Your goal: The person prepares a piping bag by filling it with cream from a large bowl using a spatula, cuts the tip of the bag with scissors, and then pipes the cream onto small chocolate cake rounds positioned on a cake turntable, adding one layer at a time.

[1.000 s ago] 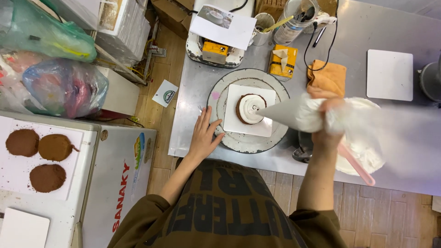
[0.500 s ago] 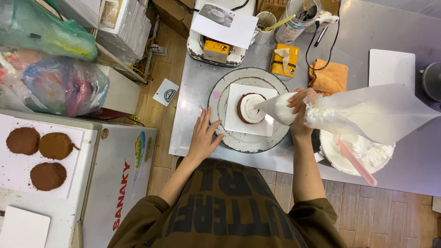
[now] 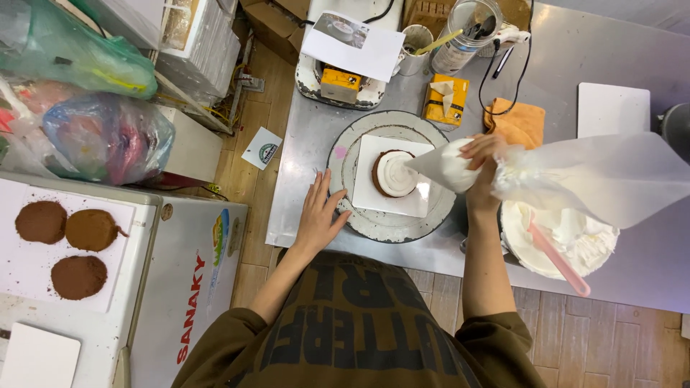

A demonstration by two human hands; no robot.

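— What sort of place is this?
— A small bakery workroom. A steel table point(image 3: 575, 65) carries a cake turntable point(image 3: 392, 219), a bowl of cream point(image 3: 575, 248) and a jar of tools point(image 3: 467, 29).
— Anything else?
— A chest freezer point(image 3: 194, 287) with brown cake rounds point(image 3: 68, 241) on a board, plus cardboard boxes point(image 3: 277, 18) and stuffed plastic bags point(image 3: 100, 136).

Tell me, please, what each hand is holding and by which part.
The right hand grips the piping bag at its twisted neck. The left hand holds nothing; it rests flat at the turntable rim.
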